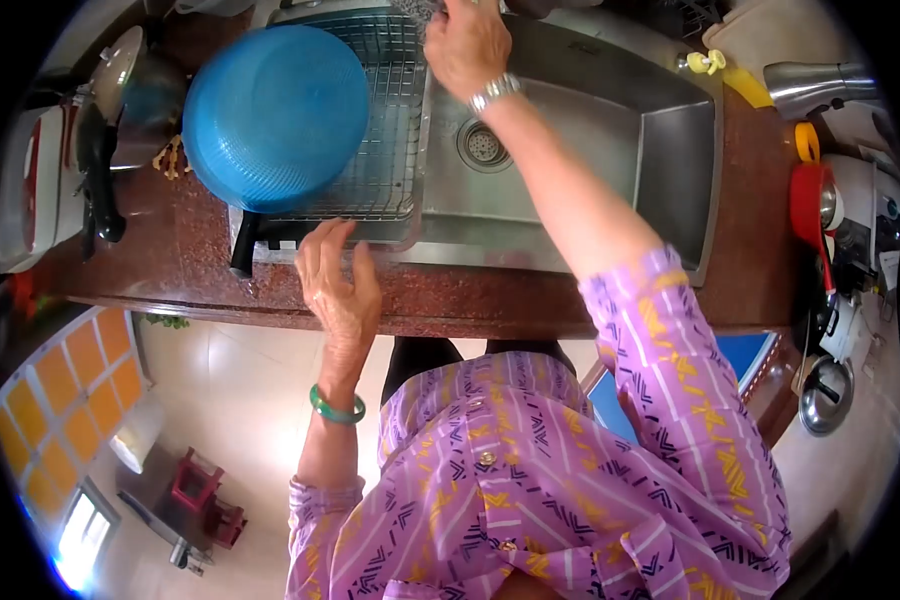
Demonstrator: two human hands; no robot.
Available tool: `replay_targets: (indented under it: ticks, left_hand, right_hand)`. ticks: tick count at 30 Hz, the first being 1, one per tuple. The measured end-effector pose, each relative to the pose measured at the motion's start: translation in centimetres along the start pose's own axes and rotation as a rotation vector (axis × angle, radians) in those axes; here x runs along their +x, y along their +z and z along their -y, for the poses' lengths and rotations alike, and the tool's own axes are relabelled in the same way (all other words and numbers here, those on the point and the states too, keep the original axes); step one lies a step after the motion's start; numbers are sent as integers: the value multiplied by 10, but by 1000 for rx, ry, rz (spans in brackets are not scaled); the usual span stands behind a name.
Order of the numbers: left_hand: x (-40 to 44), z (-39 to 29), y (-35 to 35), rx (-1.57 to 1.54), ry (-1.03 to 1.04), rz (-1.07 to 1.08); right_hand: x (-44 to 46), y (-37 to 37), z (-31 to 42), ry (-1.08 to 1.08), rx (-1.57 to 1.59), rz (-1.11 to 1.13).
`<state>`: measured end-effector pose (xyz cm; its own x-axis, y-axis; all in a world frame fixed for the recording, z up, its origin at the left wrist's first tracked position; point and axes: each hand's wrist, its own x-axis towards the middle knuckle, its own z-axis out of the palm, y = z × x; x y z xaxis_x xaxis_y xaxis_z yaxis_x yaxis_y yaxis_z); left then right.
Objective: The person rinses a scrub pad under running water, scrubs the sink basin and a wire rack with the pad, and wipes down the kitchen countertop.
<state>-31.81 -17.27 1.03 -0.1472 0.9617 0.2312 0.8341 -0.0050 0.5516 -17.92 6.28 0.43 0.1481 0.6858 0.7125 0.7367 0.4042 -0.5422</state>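
My right hand (467,48), with a metal watch on its wrist, reaches over the back of the sink (560,215). Its fingers are closed on a grey, mesh-like scrubber (417,9), partly cut off by the upper edge of the view. Near the counter's front edge, my left hand (340,275) is open, fingers stretched out and holding nothing. It is close to the front of the wire dish rack (395,165). A large blue bowl (275,115) lies upside down on the rack, and a black handle (244,245) sticks out below it.
A pot (155,110) and black-handled cookware stand on the counter (170,245) at left. Right of the sink are a yellow-topped bottle (705,62), a steel vessel (815,88) and a red-handled utensil (812,200). The drain (482,146) shows in the sink.
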Motion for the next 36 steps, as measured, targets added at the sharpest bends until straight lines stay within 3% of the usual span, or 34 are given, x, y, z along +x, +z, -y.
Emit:
replay_targets:
  ticks: [3, 5, 8, 12, 14, 16, 20, 24, 29, 33, 36]
  left_hand:
    - [-13, 29, -9, 106, -6, 78]
    - [-15, 44, -14, 131, 21, 118]
    - [-14, 59, -15, 60, 48, 116]
    - [-13, 68, -18, 78, 126, 120]
    - [-7, 71, -19, 68, 117, 119]
    - [-3, 78, -18, 69, 145, 97]
    - [2, 88, -23, 4, 134, 128]
    - [8, 98, -28, -150, 157, 192]
    - [8, 95, -29, -103, 180, 175]
    - [11, 90, -32, -125, 132, 180]
    - [11, 93, -32, -164, 63, 167]
  right_hand:
    - [-17, 17, -33, -160, -278, 205]
    - [-30, 7, -43, 57, -149, 531]
    - [-65, -45, -5, -3, -127, 757]
    - [-105, -82, 46, -89, -108, 871]
    - [-137, -91, 68, 114, -83, 1090]
    - [-136, -104, 104, -75, -51, 1051]
    - [-140, -85, 145, 144, 75, 885]
    - [-178, -86, 148, 52, 12, 794]
    - [-166, -176, 73, 97, -286, 633]
    - [-153, -258, -39, 258, -745, 457]
    - [-145, -272, -68, 521, -937, 361]
